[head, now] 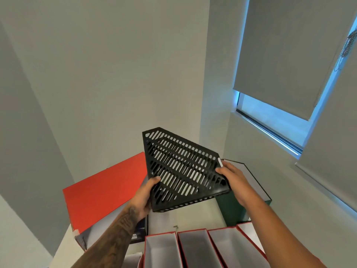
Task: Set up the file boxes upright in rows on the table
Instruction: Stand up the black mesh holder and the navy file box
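Slotted file holder (181, 171) above table (63, 246), open boxes (195, 248) in front

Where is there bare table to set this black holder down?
One bare patch of table shows, under the black holder, between the large red box, the green box and the near row of red-edged boxes. The near edge and left side are crowded.
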Tool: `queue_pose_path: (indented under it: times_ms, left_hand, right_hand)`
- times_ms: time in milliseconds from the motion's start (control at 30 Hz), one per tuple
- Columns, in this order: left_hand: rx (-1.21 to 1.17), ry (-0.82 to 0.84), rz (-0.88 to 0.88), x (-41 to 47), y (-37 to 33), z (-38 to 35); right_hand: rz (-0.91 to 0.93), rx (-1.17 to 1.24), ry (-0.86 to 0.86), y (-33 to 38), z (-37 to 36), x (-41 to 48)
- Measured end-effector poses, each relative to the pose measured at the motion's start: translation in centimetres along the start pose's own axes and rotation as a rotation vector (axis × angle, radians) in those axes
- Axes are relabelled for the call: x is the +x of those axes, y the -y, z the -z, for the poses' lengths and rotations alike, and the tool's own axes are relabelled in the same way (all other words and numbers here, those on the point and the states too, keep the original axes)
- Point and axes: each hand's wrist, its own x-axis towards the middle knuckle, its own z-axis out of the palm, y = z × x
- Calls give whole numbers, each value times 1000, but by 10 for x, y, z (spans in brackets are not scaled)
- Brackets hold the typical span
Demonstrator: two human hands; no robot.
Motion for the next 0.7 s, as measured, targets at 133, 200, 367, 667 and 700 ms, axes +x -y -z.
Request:
queue_pose_path:
  times_ms: [133, 200, 367, 667, 700]
  left_hand:
    - [328, -119, -163, 7, 14, -11]
    - [454, -181, -255, 12, 25, -17]
    - [717, -305, -430, 10, 46, -34]
    - [922, -355, -558, -3, 57, -61]
    - [931, -349, -561, -2, 58, -61]
  right_hand:
    - [27, -273, -169, 8, -12, 15]
    - [126, -315, -131, 23, -26, 16]
    - [417, -466, -65, 74, -59, 13]
    - [392, -887, 162, 99, -59, 18]
    - [399, -890, 179, 98, -56, 19]
